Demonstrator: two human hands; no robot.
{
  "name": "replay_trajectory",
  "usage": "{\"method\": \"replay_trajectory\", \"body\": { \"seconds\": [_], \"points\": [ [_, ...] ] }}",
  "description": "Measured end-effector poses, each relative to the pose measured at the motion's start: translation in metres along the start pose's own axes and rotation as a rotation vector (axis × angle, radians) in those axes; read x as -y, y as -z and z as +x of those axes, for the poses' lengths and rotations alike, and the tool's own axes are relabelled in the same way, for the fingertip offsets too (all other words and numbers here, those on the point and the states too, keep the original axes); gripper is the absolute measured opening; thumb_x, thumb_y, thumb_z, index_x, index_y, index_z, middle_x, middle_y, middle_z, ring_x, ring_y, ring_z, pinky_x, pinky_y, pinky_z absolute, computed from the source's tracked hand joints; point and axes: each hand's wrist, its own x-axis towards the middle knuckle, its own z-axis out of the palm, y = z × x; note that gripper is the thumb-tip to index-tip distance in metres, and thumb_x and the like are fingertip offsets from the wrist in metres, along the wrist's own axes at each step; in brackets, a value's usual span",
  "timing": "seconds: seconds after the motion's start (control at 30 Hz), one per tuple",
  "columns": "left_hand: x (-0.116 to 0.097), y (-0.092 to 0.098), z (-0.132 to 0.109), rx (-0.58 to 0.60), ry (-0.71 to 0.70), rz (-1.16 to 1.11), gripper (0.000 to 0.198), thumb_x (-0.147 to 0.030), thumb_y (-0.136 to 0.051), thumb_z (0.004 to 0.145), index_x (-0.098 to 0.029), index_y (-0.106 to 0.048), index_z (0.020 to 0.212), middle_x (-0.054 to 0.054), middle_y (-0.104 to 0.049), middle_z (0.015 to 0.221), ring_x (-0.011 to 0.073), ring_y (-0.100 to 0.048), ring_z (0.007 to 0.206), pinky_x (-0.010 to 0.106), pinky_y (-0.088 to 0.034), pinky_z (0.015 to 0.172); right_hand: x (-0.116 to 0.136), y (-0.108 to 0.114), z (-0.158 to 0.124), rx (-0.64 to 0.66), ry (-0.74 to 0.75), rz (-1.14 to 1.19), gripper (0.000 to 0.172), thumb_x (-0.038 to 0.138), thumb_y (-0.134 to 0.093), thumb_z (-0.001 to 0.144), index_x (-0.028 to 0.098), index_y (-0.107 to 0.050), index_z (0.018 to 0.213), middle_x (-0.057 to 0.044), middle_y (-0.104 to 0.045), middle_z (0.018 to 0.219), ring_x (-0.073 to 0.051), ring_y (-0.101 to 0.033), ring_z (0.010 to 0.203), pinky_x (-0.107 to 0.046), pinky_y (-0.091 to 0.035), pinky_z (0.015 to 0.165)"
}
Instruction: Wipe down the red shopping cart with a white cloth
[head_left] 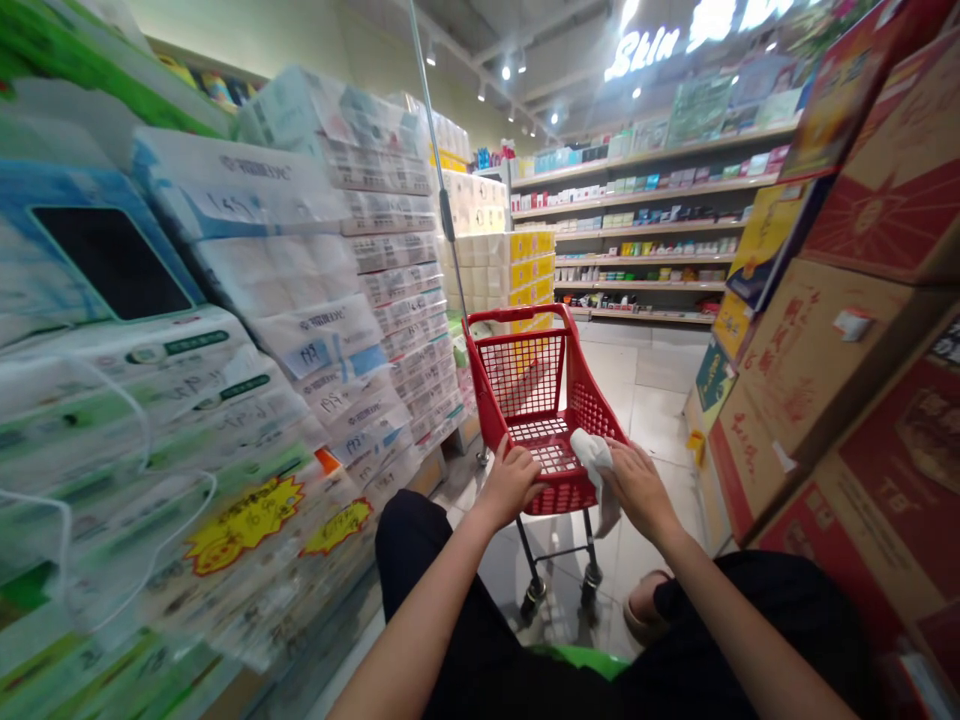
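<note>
A small red plastic shopping cart [517, 345] with mesh sides and dark legs on casters stands right in front of me. My left hand [510, 485] is closed over the near left part of its rim. A crumpled white cloth [596, 455] is bunched in my right hand [637, 485], which rests at the cart's near right corner. One end of the cloth hangs down outside the basket. Inside, the basket's mesh floor shows with no goods on it. A thin pole [442, 190] rises from the cart's left side.
Stacked tissue packs [390, 290] line the left, with a dark-screened device [112, 262] on the nearer packs. Cardboard cartons [795, 370] are piled on the right. Product shelves [645, 225] stand at the back across the tiled floor [660, 400].
</note>
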Motion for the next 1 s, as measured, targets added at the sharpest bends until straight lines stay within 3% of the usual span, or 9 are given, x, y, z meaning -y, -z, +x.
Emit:
{"method": "replay_trajectory", "body": {
  "seconds": [0.1,0.23,0.37,0.5,0.7,0.8,0.9,1.0],
  "points": [
    [-0.002,-0.002,0.003,0.005,0.003,-0.007,0.02,-0.039,-0.06,0.087,-0.021,-0.052,0.091,0.002,-0.057,0.098,0.0211,-0.051,0.106,0.053,-0.015,0.117,0.022,-0.002,0.009,0.047,0.092,0.016,0.032,0.035,-0.04,0.097,0.02,-0.055,0.121,-0.008,-0.064,0.119,-0.021,-0.052,0.121,-0.044,-0.03,0.11],
    [-0.004,-0.002,0.003,0.009,0.041,-0.025,0.022,-0.034,-0.059,0.087,-0.019,-0.05,0.1,0.004,-0.057,0.102,0.0218,-0.051,0.108,0.052,-0.018,0.117,0.057,-0.008,0.022,0.083,0.146,0.027,0.022,0.033,-0.048,0.094,0.018,-0.06,0.104,-0.008,-0.068,0.104,-0.021,-0.06,0.101,-0.036,-0.043,0.093],
    [-0.003,0.0,0.002,0.023,0.052,-0.029,0.023,-0.032,-0.056,0.088,-0.017,-0.048,0.104,0.005,-0.058,0.103,0.0223,-0.053,0.108,0.052,-0.018,0.117,0.073,-0.011,0.029,0.079,0.183,-0.001,0.021,0.035,-0.05,0.093,0.018,-0.06,0.098,-0.009,-0.068,0.096,-0.021,-0.061,0.094,-0.033,-0.044,0.085],
    [0.001,0.008,-0.002,0.052,0.003,-0.051,0.036,-0.041,-0.06,0.085,-0.019,-0.046,0.11,0.006,-0.058,0.105,0.0231,-0.053,0.108,0.052,-0.017,0.117,0.053,-0.002,0.025,0.105,0.263,0.014,0.023,0.037,-0.048,0.094,0.02,-0.06,0.103,-0.006,-0.068,0.096,-0.02,-0.06,0.091,-0.034,-0.042,0.086],
    [-0.002,0.012,-0.006,0.051,-0.03,-0.082,0.06,-0.03,-0.065,0.082,-0.02,-0.033,0.132,0.006,-0.055,0.122,0.0217,-0.051,0.114,0.047,-0.014,0.119,-0.018,0.019,0.004,0.056,0.261,-0.023,0.025,0.04,-0.048,0.093,0.024,-0.061,0.108,-0.003,-0.067,0.102,-0.021,-0.058,0.104,-0.042,-0.033,0.103],
    [-0.008,0.011,-0.002,0.066,-0.037,-0.08,0.067,-0.029,-0.066,0.08,-0.019,-0.03,0.136,0.007,-0.056,0.122,0.0214,-0.051,0.112,0.043,-0.017,0.118,-0.04,0.024,-0.002,0.048,0.241,-0.029,0.027,0.041,-0.048,0.093,0.025,-0.061,0.111,-0.003,-0.067,0.105,-0.02,-0.058,0.105,-0.044,-0.031,0.107],
    [-0.017,0.01,0.005,0.075,-0.032,-0.074,0.072,-0.03,-0.064,0.081,-0.019,-0.025,0.14,0.007,-0.055,0.124,0.0224,-0.051,0.113,0.042,-0.02,0.116,-0.036,0.025,-0.002,0.046,0.214,-0.037,0.027,0.042,-0.05,0.092,0.023,-0.061,0.107,-0.005,-0.066,0.103,-0.022,-0.058,0.101,-0.043,-0.035,0.102],
    [-0.03,0.004,0.014,0.063,-0.017,-0.074,0.076,-0.028,-0.061,0.082,-0.018,-0.018,0.144,0.009,-0.053,0.13,0.0237,-0.05,0.115,0.043,-0.021,0.114,-0.008,0.02,0.002,0.084,0.209,-0.052,0.025,0.04,-0.051,0.091,0.021,-0.06,0.104,-0.006,-0.066,0.099,-0.023,-0.058,0.097,-0.04,-0.041,0.092]
  ]
}}
